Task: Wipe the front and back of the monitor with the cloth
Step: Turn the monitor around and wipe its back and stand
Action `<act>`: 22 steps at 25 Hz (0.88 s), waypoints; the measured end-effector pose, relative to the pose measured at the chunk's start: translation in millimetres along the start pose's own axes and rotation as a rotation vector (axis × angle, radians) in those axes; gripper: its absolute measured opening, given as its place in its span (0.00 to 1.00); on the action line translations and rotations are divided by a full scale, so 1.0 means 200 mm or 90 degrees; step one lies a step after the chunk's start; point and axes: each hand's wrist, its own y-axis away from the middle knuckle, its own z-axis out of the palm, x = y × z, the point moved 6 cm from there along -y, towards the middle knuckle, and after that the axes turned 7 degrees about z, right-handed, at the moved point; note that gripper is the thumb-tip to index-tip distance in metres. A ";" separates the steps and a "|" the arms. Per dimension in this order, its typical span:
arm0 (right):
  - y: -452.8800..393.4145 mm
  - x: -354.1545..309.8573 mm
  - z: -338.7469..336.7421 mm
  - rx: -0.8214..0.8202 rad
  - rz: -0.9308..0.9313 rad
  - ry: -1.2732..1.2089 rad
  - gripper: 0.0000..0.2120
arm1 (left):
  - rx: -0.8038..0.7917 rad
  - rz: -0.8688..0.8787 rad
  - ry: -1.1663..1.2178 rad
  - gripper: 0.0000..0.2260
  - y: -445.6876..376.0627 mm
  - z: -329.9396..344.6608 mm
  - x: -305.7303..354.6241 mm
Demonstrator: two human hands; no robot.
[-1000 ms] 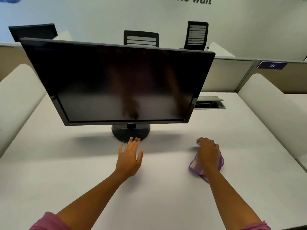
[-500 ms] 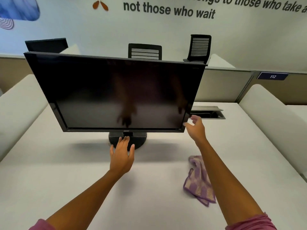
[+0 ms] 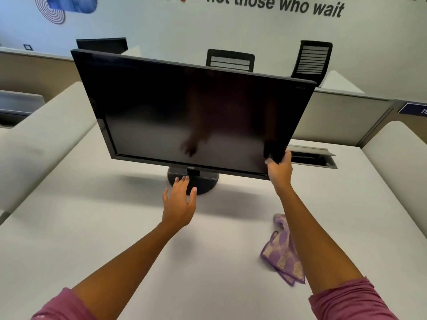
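A black monitor (image 3: pixel 191 107) stands on a round base (image 3: pixel 205 181) on the white desk (image 3: pixel 115 227), its dark screen facing me. My right hand (image 3: pixel 279 169) grips the screen's lower right corner, thumb on the front bezel. My left hand (image 3: pixel 179 202) reaches with straight fingers to the base, its fingertips at the base's front edge, holding nothing. The purple and cream checked cloth (image 3: pixel 283 252) lies crumpled on the desk under my right forearm, with no hand on it.
A grey cable box (image 3: pixel 312 158) with a lifted lid is set into the desk behind the monitor's right corner. White padded dividers (image 3: pixel 41 139) flank the desk on both sides. Black mesh chairs (image 3: pixel 231 60) stand behind the far partition.
My right hand let go of the cloth, rose, and took hold of the monitor's lower right corner. My left hand moved forward to the base. The cloth stays on the desk.
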 end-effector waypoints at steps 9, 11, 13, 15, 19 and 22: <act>0.23 0.04 0.02 0.120 -0.022 -0.103 0.22 | -0.002 0.009 0.028 0.32 0.15 -0.05 0.02; 0.31 0.07 0.03 0.153 -0.027 -0.116 0.22 | -0.019 0.023 0.029 0.31 0.18 -0.07 0.02; 0.40 0.10 0.04 0.173 -0.030 -0.128 0.23 | -0.037 0.038 0.030 0.30 0.21 -0.08 0.02; 0.50 0.12 0.05 0.200 -0.032 -0.131 0.25 | -0.058 0.052 0.035 0.29 0.25 -0.11 0.01; 0.71 0.16 0.10 0.244 -0.040 -0.125 0.27 | -0.089 0.065 0.045 0.24 0.34 -0.18 -0.01; 0.87 0.17 0.14 0.291 -0.062 -0.088 0.28 | -0.109 0.076 0.058 0.24 0.38 -0.25 -0.03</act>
